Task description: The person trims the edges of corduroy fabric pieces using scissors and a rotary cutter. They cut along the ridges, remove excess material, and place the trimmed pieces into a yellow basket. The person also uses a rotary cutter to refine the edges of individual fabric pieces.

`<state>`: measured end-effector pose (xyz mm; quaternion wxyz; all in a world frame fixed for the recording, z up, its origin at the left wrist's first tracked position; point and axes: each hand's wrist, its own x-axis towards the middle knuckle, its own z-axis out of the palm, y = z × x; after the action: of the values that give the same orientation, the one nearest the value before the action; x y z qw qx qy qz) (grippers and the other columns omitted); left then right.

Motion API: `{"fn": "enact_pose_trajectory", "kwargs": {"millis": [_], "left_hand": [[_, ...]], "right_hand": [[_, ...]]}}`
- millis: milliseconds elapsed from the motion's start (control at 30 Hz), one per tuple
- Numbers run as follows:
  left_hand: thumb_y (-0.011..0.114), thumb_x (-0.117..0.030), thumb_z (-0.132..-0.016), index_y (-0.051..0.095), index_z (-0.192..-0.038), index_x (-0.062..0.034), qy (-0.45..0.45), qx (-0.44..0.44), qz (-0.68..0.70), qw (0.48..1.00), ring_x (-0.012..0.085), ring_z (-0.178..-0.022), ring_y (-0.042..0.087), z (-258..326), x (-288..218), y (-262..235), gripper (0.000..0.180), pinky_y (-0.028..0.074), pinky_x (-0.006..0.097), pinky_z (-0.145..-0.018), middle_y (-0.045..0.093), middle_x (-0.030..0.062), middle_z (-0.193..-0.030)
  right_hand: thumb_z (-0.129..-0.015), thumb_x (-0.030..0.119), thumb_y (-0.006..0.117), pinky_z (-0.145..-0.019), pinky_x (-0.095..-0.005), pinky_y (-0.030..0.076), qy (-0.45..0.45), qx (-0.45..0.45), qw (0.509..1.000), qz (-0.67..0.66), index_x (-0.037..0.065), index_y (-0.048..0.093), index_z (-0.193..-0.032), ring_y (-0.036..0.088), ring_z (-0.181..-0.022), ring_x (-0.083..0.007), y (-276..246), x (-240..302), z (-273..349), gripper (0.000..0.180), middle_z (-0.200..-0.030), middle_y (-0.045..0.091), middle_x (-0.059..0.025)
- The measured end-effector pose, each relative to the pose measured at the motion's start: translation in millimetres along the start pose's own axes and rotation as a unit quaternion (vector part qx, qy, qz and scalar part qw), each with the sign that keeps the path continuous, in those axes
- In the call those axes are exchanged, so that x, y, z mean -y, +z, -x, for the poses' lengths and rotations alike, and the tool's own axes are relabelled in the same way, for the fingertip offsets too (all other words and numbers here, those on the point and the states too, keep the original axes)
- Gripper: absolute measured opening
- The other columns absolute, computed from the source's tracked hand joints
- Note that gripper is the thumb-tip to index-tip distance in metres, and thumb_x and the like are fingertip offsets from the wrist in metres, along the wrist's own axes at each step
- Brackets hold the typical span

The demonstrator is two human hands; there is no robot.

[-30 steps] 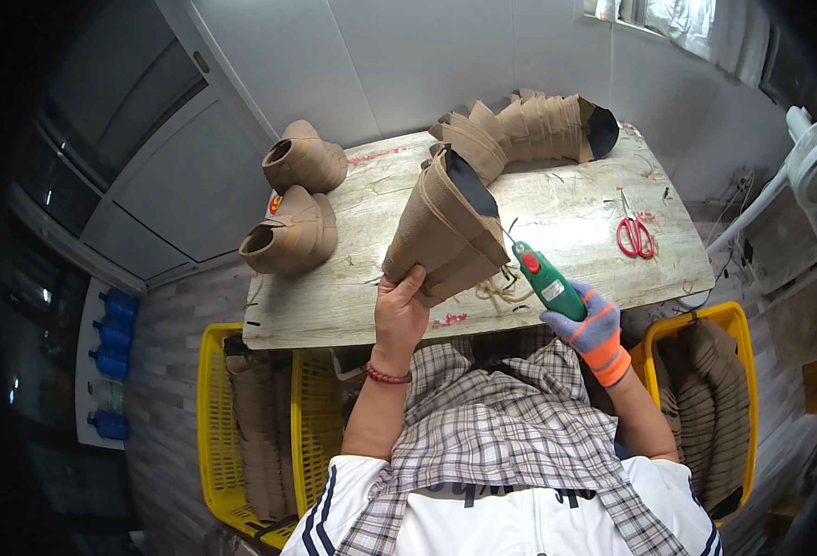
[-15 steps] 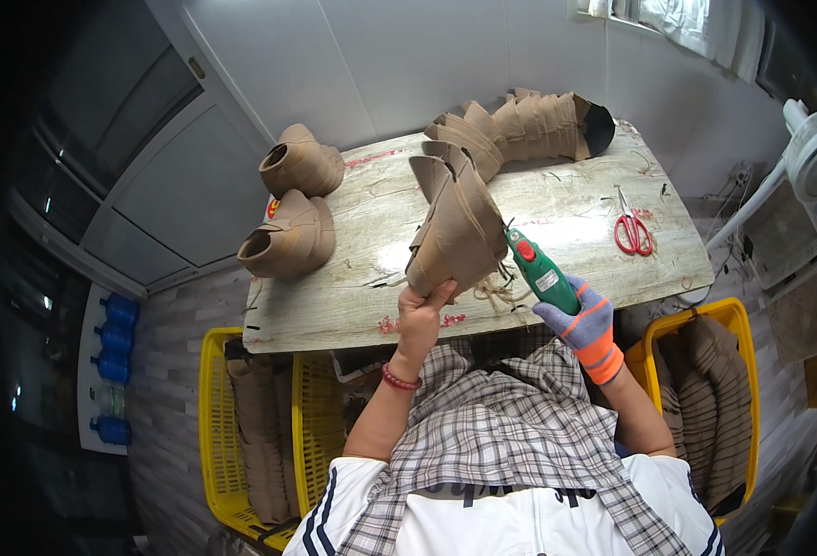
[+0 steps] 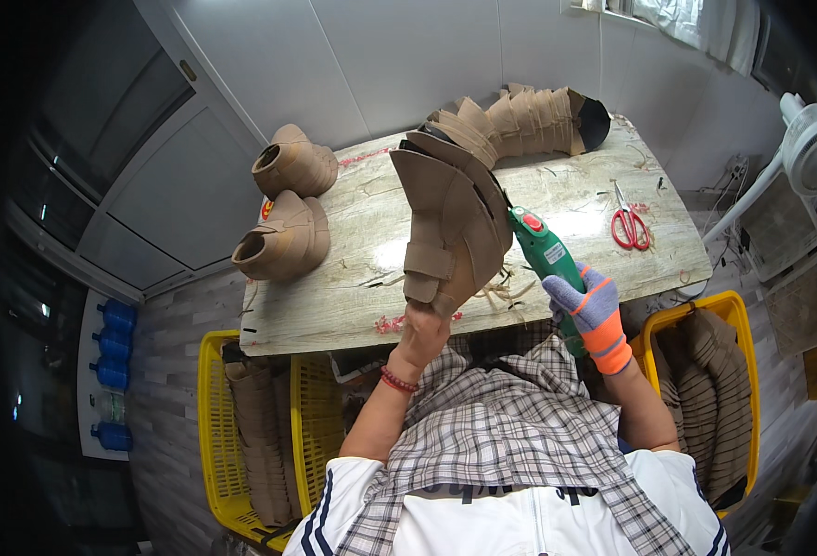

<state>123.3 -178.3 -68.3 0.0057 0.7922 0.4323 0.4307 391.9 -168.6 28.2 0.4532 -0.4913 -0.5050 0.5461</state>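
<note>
My bare left hand (image 3: 424, 335) grips the lower end of a tan boot upper (image 3: 453, 218) and holds it raised above the table. The upper has a broad strap across its lower part. My right hand (image 3: 596, 315), in a grey and orange glove, is closed round a green handheld power tool (image 3: 549, 255) with a red button. The tool's narrow tip is at the right edge of the upper; whether it touches is too small to tell.
On the wooden-topped table (image 3: 353, 250) are two tan uppers (image 3: 292, 236) at left, a row of nested uppers (image 3: 529, 130) at the back, and red-handled scissors (image 3: 630, 227) at right. Thread scraps lie about. Yellow crates (image 3: 206, 417) with uppers flank my lap; a white fan (image 3: 814, 153) stands right.
My left hand has turned the boot upper so that its strapped side shows, and it sits slightly higher. The gripping right hand has moved a little down along the tool, whose tip stays beside the edge.
</note>
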Motion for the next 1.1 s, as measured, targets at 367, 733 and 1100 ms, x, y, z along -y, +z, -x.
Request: {"fn": "enact_pose_trajectory", "kwargs": {"millis": [367,733,1100], "left_hand": [[0.056,0.011,-0.070,0.063,-0.107,0.0051,0.029,0.051,-0.075,0.996,0.0430,-0.104,0.058,21.2,-22.0,-48.1,0.038,0.048,0.044,-0.088,0.060,0.0238,-0.111],[0.059,-0.001,-0.084,0.050,-0.123,0.0080,-0.125,0.017,-0.375,0.918,0.0418,-0.116,0.047,-11.5,-48.9,-253.4,0.041,0.040,0.043,-0.097,0.052,0.0243,-0.124],[0.067,-0.018,-0.082,0.060,-0.099,0.0045,-0.241,0.064,-0.307,0.918,0.0327,-0.096,0.058,-86.1,100.8,-321.9,0.029,0.046,0.037,-0.086,0.062,0.0183,-0.098]], "right_hand": [[-0.087,0.030,0.069,-0.049,-0.0236,0.041,-0.019,0.010,1.000,-0.021,0.003,0.059,-0.091,0.051,-0.051,-0.0090,-3.4,11.7,-14.1,0.029,-0.063,0.055,-0.0008],[-0.089,0.024,0.066,-0.046,-0.0240,0.037,-0.056,-0.044,0.997,-0.006,0.004,0.054,-0.081,0.048,-0.049,-0.0090,-46.9,-30.1,8.7,0.025,-0.060,0.051,-0.0012],[-0.087,0.019,0.068,-0.048,-0.0234,0.039,-0.050,-0.028,0.998,-0.001,0.002,0.059,-0.090,0.050,-0.051,-0.0082,-41.8,-36.2,1.9,0.020,-0.063,0.054,0.0001]]}}
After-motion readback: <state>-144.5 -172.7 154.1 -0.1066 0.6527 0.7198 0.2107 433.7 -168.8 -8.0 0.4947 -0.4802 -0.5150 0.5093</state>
